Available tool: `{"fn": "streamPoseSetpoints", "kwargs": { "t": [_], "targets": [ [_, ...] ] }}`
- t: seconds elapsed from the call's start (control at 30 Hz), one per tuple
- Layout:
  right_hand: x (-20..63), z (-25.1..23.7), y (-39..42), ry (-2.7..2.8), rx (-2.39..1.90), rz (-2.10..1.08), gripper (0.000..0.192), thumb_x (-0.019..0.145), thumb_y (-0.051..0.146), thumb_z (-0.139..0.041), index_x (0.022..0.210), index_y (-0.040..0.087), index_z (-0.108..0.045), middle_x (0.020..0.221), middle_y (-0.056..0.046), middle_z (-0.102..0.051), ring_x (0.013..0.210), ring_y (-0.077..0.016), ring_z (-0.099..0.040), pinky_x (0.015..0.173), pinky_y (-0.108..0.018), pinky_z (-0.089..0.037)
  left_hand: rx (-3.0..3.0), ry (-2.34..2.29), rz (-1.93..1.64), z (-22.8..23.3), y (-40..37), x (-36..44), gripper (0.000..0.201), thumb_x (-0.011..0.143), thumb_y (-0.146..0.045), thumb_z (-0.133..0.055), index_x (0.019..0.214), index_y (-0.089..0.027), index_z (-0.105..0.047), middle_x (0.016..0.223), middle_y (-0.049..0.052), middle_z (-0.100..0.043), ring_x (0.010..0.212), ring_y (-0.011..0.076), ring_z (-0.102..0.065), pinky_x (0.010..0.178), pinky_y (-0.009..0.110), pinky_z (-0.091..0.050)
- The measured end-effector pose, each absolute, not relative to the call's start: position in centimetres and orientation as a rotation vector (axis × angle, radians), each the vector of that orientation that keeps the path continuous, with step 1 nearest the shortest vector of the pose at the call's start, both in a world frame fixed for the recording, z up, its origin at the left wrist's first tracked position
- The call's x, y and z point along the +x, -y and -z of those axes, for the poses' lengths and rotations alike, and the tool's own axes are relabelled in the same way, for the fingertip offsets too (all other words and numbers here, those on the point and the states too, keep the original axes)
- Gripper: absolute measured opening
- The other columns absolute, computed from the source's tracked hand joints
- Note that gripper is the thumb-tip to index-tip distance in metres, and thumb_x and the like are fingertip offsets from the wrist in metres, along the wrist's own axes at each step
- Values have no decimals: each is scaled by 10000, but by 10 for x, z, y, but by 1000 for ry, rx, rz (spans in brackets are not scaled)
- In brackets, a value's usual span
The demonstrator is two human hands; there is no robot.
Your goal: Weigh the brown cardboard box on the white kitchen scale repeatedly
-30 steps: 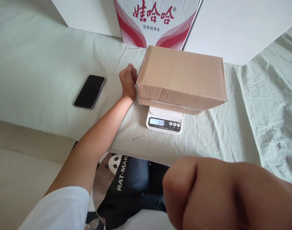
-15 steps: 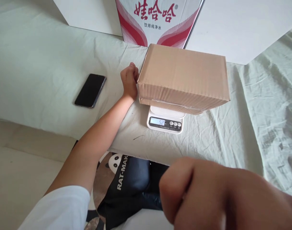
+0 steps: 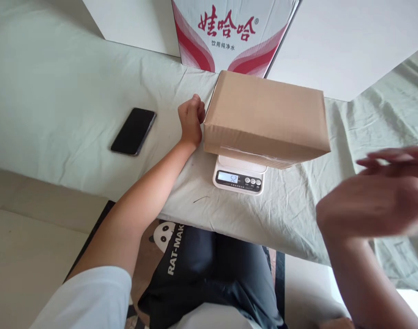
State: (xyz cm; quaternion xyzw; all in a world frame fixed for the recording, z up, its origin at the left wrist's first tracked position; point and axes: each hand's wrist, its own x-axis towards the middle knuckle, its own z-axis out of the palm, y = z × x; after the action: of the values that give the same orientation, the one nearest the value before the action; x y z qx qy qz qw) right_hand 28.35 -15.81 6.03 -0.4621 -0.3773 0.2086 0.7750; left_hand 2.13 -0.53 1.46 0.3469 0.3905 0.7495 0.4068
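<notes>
My left hand [image 3: 191, 116] is curled into a fist on the cloth, close against the left side of a closed brown cardboard box [image 3: 264, 109]; nothing shows in its fingers. The box lies flat on a small white kitchen scale [image 3: 238, 180] and overhangs its platform, hiding most of it. The scale's lit display reads about 52, with round buttons to its right. My right hand [image 3: 373, 201] is raised at the right, apart from the box, blurred by motion. Its fingers look stretched out, apparently with nothing in them.
A black smartphone [image 3: 133, 131] lies on the pale green cloth [image 3: 68, 109] to the left. Behind the box stands a white and red printed carton [image 3: 226, 27], with white panels [image 3: 339, 41] on either side. A thin dark strand [image 3: 201, 199] lies before the scale.
My right hand has moved from close in front of the camera to farther out on the right, and its fingers have straightened. My left hand, the box and the scale reading stay the same.
</notes>
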Motion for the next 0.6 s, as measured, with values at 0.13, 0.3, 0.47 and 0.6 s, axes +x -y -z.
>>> {"fn": "streamPoseSetpoints", "kwargs": {
  "t": [0.13, 0.3, 0.47, 0.6],
  "targets": [
    [277, -39, 131, 962, -1039, -723, 423, 897, 542, -570, 1174, 315, -793, 1277, -73, -783, 1438, -370, -681, 1325, -675, -448, 815, -1005, -1885, -3, 2, 22, 677, 1078, -330, -735, 550, -214, -327, 606, -46, -277, 561, 105, -323, 560, 277, -296],
    [261, -20, 100, 896, -959, -820, 510, 1000, 636, -531, 1180, 223, -768, 1277, -120, -801, 1435, -350, -697, 1381, -554, -446, 933, -1036, -1879, 16, -3, 21, 660, 1018, -340, -803, 551, -220, -353, 611, -37, -307, 591, 127, -350, 572, 291, -325],
    [254, -8, 98, 890, -958, -720, 465, 1058, 575, -471, 1215, 245, -760, 1326, -102, -797, 1524, -306, -647, 1391, -523, -446, 1066, -1029, -1912, 20, -1, 21, 662, 1031, -235, -748, 548, -214, -295, 627, -41, -258, 597, 121, -292, 596, 299, -275],
    [256, 7, 108, 999, -941, -675, 404, 1046, 570, -538, 1210, 270, -753, 1396, -78, -776, 1552, -284, -614, 1437, -505, -369, 980, -1042, -1868, 19, -1, 20, 644, 1002, -254, -809, 562, -217, -340, 635, -38, -294, 611, 128, -346, 583, 291, -310]
  ]
}}
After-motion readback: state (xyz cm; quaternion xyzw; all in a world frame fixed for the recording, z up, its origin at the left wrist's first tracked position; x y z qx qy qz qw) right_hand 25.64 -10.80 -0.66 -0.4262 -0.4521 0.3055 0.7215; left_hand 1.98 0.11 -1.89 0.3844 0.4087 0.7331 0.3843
